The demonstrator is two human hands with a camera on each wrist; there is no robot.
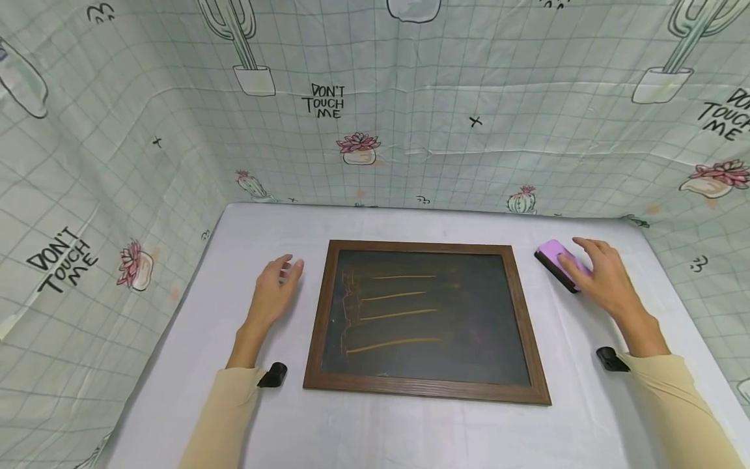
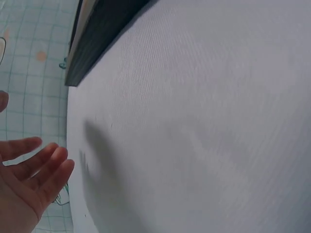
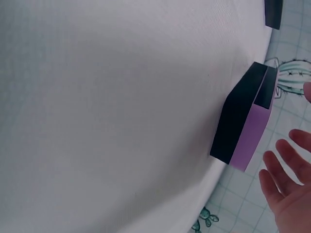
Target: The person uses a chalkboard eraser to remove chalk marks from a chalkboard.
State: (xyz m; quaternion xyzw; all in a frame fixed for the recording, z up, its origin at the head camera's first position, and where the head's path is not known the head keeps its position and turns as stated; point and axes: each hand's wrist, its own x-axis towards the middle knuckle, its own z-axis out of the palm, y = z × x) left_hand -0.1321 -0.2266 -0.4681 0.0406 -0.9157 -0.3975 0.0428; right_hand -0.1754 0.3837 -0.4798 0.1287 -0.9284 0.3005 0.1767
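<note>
Your chalkboard eraser (image 1: pixel 553 255) lies on the table to the right of the chalkboard, near its far right corner, purple body up and black layer beneath. It sits at a slant, just apart from the frame. Your right hand (image 1: pixel 606 280) hovers at it with fingers apart and slightly bent, gripping nothing; the head view has the thumb overlapping the purple, but the right wrist view shows a gap between the fingertips and the block.

To take it cleanly, you would probably do best to bring thumb and fingers down on opposite long sides of the purple part, leaving the black face free, and close evenly so it doesn't skid.

The chalkboard (image 1: pixel 480 312) lies flat inside its brown wooden frame (image 1: pixel 426 388), with four yellowish chalk lines (image 1: pixel 398 314) and fainter marks at their left ends. Your left hand (image 1: pixel 272 290) hangs beside the frame's left edge, fingers loosely bent and holding nothing; it seems well placed to steady that edge if you need it.

Around you are the white table (image 1: pixel 375 430) and the grid-printed cloth (image 1: pixel 422 117).
</note>
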